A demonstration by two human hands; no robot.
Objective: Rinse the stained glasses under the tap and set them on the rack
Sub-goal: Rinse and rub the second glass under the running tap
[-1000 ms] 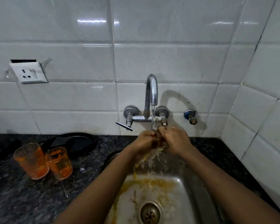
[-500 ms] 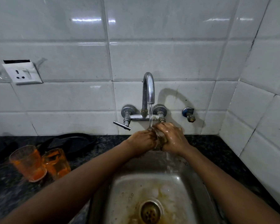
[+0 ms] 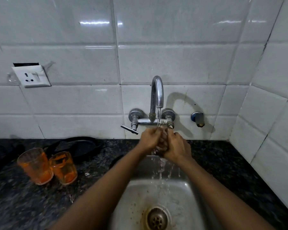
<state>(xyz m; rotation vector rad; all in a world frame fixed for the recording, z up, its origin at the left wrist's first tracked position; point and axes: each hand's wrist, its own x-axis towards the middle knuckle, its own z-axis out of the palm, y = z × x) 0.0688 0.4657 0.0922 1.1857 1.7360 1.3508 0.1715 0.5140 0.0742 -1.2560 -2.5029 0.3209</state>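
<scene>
Both hands' fingers still clamp the glass (image 3: 162, 141) under the tap (image 3: 157, 92); orange runoff has cleared.

A clear glass (image 3: 162, 141) is gripped between the left hand (image 3: 150, 138) and right hand (image 3: 177, 146) under the running tap (image 3: 157, 92); two orange-stained glasses (image 3: 47, 166) are seen on the tabletop (image 3: 23, 205).

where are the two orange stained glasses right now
In the head view, the two orange-stained glasses stand upright side by side on the dark counter, left of the sink and in front of a black pan.
</scene>
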